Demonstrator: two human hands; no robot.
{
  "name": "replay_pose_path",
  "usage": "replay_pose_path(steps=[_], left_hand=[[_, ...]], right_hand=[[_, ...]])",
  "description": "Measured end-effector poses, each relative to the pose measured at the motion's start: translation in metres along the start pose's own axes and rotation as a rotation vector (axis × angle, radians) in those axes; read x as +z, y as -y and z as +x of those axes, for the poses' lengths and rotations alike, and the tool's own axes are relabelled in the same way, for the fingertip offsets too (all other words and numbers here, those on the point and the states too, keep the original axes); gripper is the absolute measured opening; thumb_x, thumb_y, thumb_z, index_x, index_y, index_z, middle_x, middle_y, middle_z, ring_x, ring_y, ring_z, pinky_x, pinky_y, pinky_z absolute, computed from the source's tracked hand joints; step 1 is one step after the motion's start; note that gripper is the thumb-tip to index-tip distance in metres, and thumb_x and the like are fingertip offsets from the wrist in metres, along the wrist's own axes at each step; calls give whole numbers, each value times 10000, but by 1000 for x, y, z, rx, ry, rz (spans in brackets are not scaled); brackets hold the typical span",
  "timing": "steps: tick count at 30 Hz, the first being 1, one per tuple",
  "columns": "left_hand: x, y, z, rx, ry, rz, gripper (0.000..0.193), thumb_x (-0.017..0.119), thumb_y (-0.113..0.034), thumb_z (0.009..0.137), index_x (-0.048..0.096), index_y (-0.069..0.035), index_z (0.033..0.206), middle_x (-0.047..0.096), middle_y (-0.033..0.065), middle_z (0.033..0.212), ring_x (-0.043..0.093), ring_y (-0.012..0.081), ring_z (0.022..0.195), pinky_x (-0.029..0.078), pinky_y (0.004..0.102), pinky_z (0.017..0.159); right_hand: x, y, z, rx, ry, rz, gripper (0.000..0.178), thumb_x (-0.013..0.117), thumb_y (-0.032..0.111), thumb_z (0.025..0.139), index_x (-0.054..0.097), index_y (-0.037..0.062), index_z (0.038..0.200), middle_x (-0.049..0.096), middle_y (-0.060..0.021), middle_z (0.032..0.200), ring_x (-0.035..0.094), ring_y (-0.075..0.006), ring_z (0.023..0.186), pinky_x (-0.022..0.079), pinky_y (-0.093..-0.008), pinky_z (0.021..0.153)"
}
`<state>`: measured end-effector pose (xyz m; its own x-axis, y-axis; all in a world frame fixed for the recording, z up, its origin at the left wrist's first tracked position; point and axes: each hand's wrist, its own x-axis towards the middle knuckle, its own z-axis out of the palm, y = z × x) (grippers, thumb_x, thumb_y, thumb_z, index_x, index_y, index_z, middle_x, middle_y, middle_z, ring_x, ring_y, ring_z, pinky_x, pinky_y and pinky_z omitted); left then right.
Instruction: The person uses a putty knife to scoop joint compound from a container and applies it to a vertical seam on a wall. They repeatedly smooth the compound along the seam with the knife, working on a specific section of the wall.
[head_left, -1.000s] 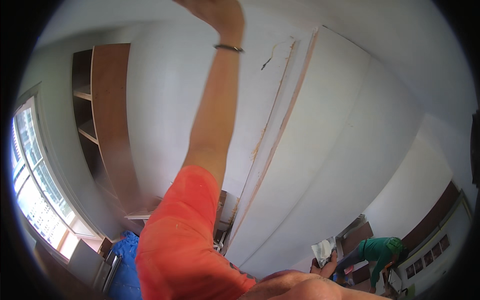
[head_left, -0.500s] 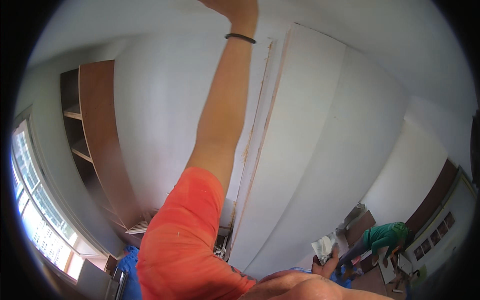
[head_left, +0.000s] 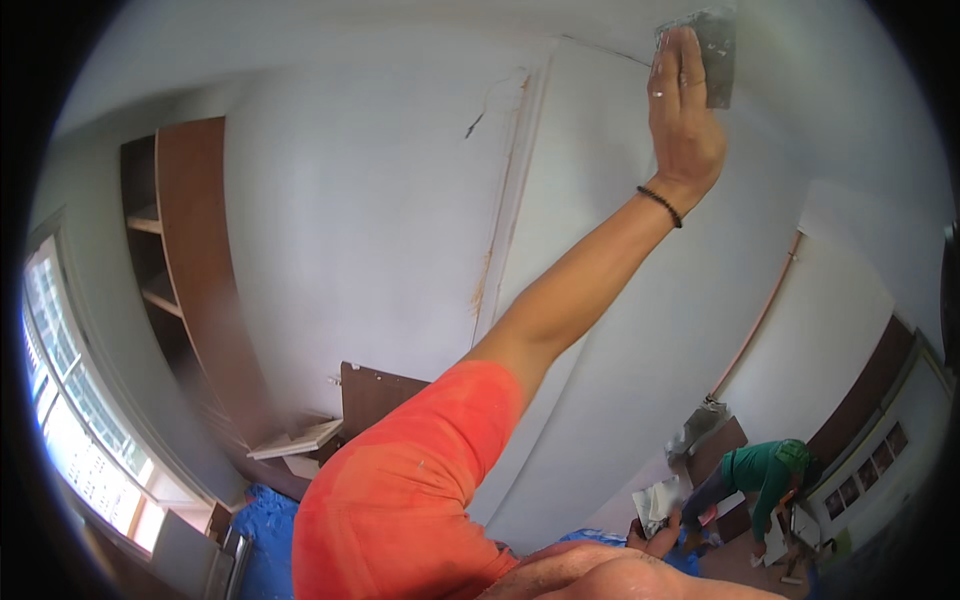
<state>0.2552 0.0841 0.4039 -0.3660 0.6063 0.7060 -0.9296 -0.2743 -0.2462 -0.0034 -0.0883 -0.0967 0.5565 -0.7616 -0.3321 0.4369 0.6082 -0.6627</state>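
My left arm, in an orange sleeve, reaches up to the right. My left hand [head_left: 688,125] is at the top of the view, fingers laid along a grey flat scraper [head_left: 720,60] smeared with white. The blade lies against or very close to the pale ceiling [head_left: 800,60]; I cannot tell whether it touches. Low on the right, my right hand [head_left: 660,541] is closed around a flat blade [head_left: 656,503] carrying white paste. Its handle is hidden by the fingers.
A tall brown shelf unit [head_left: 195,230] stands left beside a bright window [head_left: 85,410]. Brown boards [head_left: 378,388] lean at the wall, and blue sheeting [head_left: 265,525] covers floor below. A person in green [head_left: 768,475] bends over at lower right. A pale boxed-out wall section [head_left: 610,250] rises mid-view.
My left hand has swung from the top middle to the right, and the scraper in it has come into view. My right hand stays low with its paste-covered blade. The person in green has shifted slightly.
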Motion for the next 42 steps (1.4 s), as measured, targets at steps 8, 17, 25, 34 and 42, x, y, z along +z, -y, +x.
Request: replay_pose_path(steps=[8,17,25,34,42], left_hand=[[-196,132,166,0,-418,248,458,356,-118,1093,324,160,1456,430,358,1436,442,442,1316,343,454,1131],[-208,145,247,210,-407,426,529,382,-105,1082,254,101,1552,351,277,1539,369,423,1408,308,450,1191],[-100,109,162,176,-284,352,591,424,-87,1058,197,78,1579,235,315,1594,267,434,1462,227,500,1218],[53,62,56,73,-197,464,723,513,31,930,198,77,1579,231,339,1606,241,493,1471,187,569,1221],[-10,-15,-54,-410,31,-239,268,441,-214,1095,545,21,1019,494,49,934,447,146,836,377,343,752]], right_hand=[[-52,12,72,111,108,-98,398,590,469,967,632,236,1287,688,74,1224,630,-118,1071,377,-342,840],[-31,8,53,152,98,-106,400,577,467,982,631,211,1285,690,67,1204,640,-128,1030,387,-337,804],[-5,5,1,87,-15,-40,480,558,461,992,570,195,1391,642,26,1319,613,-176,1154,408,-345,875],[8,2,-30,11,24,95,468,562,429,997,575,162,1382,660,-10,1291,631,-207,1157,455,-379,899],[39,8,-40,22,136,89,487,563,410,1010,552,126,1406,652,-50,1300,637,-230,1159,506,-394,927]])
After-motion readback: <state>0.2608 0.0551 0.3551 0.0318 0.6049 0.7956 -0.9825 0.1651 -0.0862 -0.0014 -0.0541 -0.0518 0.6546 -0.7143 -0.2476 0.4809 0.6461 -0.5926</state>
